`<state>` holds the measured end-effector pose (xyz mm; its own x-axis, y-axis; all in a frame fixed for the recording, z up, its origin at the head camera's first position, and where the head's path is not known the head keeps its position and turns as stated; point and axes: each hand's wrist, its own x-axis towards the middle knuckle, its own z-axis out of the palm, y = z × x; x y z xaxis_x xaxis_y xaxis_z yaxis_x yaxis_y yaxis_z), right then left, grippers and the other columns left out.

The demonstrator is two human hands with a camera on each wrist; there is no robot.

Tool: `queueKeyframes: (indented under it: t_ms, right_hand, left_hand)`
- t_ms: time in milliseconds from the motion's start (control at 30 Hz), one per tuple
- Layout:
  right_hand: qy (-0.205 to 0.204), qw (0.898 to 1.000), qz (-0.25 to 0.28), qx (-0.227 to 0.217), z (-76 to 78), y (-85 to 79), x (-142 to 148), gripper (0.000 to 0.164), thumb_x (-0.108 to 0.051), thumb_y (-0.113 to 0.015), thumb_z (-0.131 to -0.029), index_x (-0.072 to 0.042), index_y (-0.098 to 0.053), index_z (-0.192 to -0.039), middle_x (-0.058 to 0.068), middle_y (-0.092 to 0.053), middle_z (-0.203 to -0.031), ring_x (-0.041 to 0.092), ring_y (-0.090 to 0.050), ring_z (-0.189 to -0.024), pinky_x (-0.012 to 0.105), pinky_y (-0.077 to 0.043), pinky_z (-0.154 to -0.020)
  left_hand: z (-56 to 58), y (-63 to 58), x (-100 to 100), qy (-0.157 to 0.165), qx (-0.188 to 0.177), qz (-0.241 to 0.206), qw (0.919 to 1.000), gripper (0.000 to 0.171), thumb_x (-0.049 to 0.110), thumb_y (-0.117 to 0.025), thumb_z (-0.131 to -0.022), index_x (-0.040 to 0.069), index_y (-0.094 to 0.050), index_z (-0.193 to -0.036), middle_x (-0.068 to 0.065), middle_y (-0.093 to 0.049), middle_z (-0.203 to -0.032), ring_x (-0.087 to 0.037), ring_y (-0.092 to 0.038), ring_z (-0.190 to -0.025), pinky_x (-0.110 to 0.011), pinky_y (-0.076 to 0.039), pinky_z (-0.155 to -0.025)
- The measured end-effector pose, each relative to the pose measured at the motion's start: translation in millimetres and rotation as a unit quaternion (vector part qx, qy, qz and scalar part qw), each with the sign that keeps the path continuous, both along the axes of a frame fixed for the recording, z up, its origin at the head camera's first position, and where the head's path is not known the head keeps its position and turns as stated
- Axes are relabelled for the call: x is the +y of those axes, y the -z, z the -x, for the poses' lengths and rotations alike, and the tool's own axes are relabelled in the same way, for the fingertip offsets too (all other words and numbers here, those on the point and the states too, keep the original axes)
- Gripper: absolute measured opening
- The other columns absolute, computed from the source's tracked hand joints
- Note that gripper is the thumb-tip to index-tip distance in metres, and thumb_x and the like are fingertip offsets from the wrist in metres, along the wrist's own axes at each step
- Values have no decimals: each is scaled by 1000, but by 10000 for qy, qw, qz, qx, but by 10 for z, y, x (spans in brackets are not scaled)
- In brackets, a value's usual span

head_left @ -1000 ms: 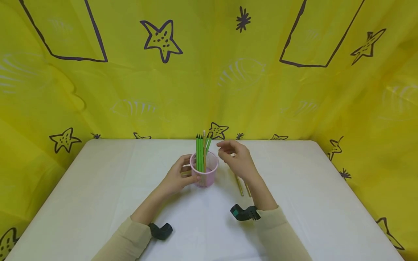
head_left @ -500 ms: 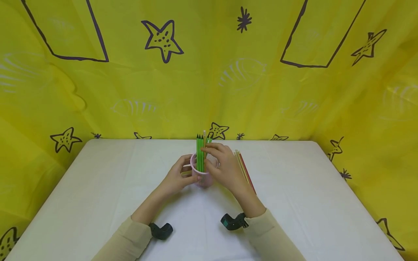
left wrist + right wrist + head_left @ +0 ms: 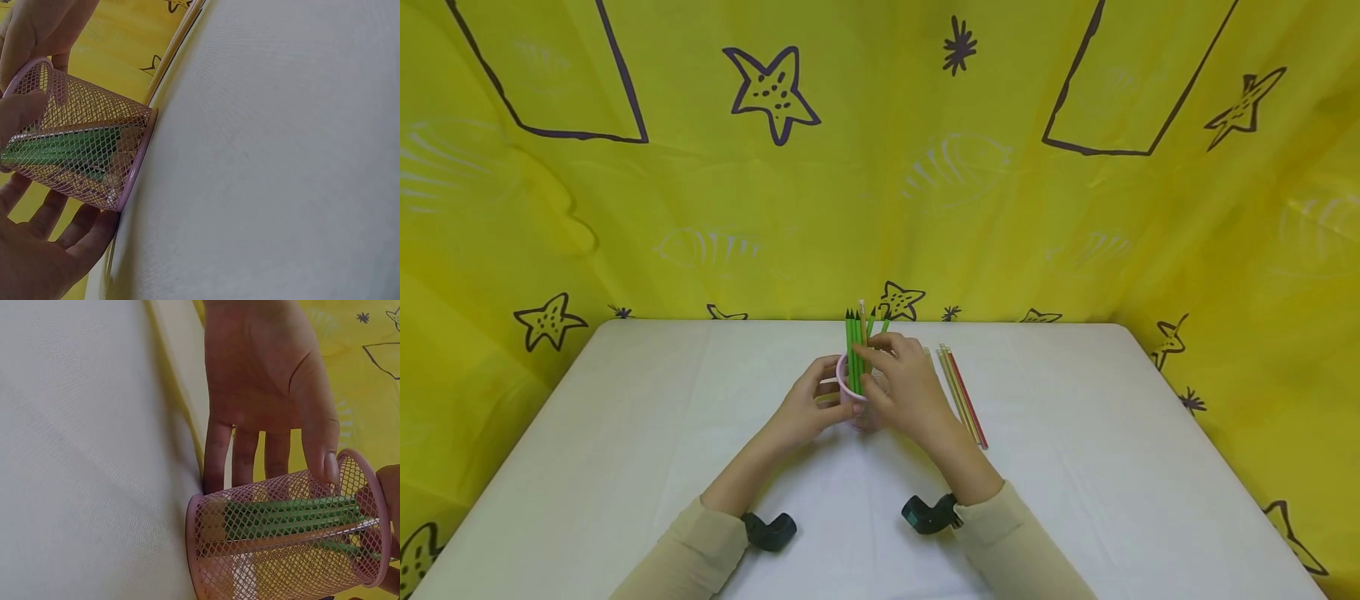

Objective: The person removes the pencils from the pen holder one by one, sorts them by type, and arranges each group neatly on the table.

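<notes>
A pink mesh pencil cup (image 3: 841, 379) stands upright on the table with several green pencils (image 3: 853, 358), black points up, and one gold pencil (image 3: 862, 313) in it. My left hand (image 3: 805, 400) grips the cup from the left, thumb on the near side and fingers behind; the left wrist view shows the mesh wall (image 3: 94, 100) between thumb and fingers. Over the cup's right side, my right hand (image 3: 913, 387) pinches the gold pencil between thumb and forefinger, just above the rim. That hand hides the right part of the cup. Pencil ends show through the mesh.
To the right of my right hand lie gold pencils (image 3: 957, 387) and a red pencil (image 3: 967, 398), side by side on the white table (image 3: 1112, 467). A yellow patterned curtain (image 3: 865, 208) hangs behind the table and at its sides.
My right hand has moved left from beside the cup to above it and pinches the gold pencil. The upright pencils have shifted slightly left. My left hand has kept its place on the cup.
</notes>
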<state>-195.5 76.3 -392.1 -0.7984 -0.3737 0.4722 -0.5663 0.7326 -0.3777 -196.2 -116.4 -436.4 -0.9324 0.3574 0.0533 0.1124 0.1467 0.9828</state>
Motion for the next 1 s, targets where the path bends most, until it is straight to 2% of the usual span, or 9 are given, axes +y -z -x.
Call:
queueKeyframes:
  t_ms: [167, 267, 567, 700, 833, 900, 1000]
  right_hand:
    - [120, 9986, -494, 170, -14, -9, -16, 38, -20, -62, -94, -17, -66, -132, 7, -61, -131, 33, -54, -116, 50, -49, -97]
    - [162, 9978, -617, 178, -17, -8, -19, 38, -21, -58, -96, -18, -66, -133, 6, -62, -132, 34, -54, -116, 50, -49, -98]
    - [195, 9992, -138, 308, 2, 0, -2, 33, -14, -57, -97, -16, -69, -128, 4, -68, -126, 28, -58, -116, 44, -50, -100]
    - [171, 9991, 305, 244, 14, -7, 18, 32, -13, -64, -92, -15, -71, -123, 4, -70, -124, 28, -59, -112, 45, -51, -96]
    - [154, 9932, 1109, 314, 38, 1, 41, 31, -12, -73, -86, -15, -73, -117, 2, -72, -116, 24, -61, -107, 42, -52, -91]
    - [104, 9852, 1674, 360, 39, 6, 50, 29, -11, -77, -84, -14, -74, -112, 1, -73, -111, 21, -63, -106, 40, -53, -91]
    - [9, 9659, 2568, 317, 28, 0, 52, 22, -7, -78, -83, -10, -73, -104, 1, -72, -104, 18, -65, -102, 37, -53, -93]
  left_hand:
    - [-4, -9, 0, 8, 35, -5, 10000, 74, 7, -78, -85, 12, -38, -147, -19, -47, -146, -40, -53, -129, -51, -46, -107]
    - [-5, -14, -1, 14, 18, -14, 10000, 74, 7, -78, -85, 12, -38, -147, -20, -46, -146, -41, -52, -129, -51, -46, -107]
    - [-6, 1, -11, 61, 6, -37, 10000, 74, 8, -77, -86, 10, -37, -148, -21, -45, -147, -42, -51, -131, -52, -45, -108]
    - [-7, -2, -7, 62, 33, -54, 10000, 74, 7, -77, -85, 11, -37, -147, -21, -45, -147, -42, -51, -131, -52, -46, -107]
    - [-10, 0, -4, 57, 18, -117, 9999, 74, 6, -78, -85, 12, -38, -147, -21, -46, -146, -42, -52, -130, -51, -46, -107]
    - [-12, 4, -4, 57, 10, -131, 9999, 73, 6, -77, -85, 11, -39, -147, -21, -46, -146, -42, -52, -130, -51, -46, -107]
    - [-13, 9, -6, 28, -4, -96, 10000, 72, 8, -77, -85, 12, -39, -146, -20, -46, -146, -42, -52, -130, -51, -46, -107]
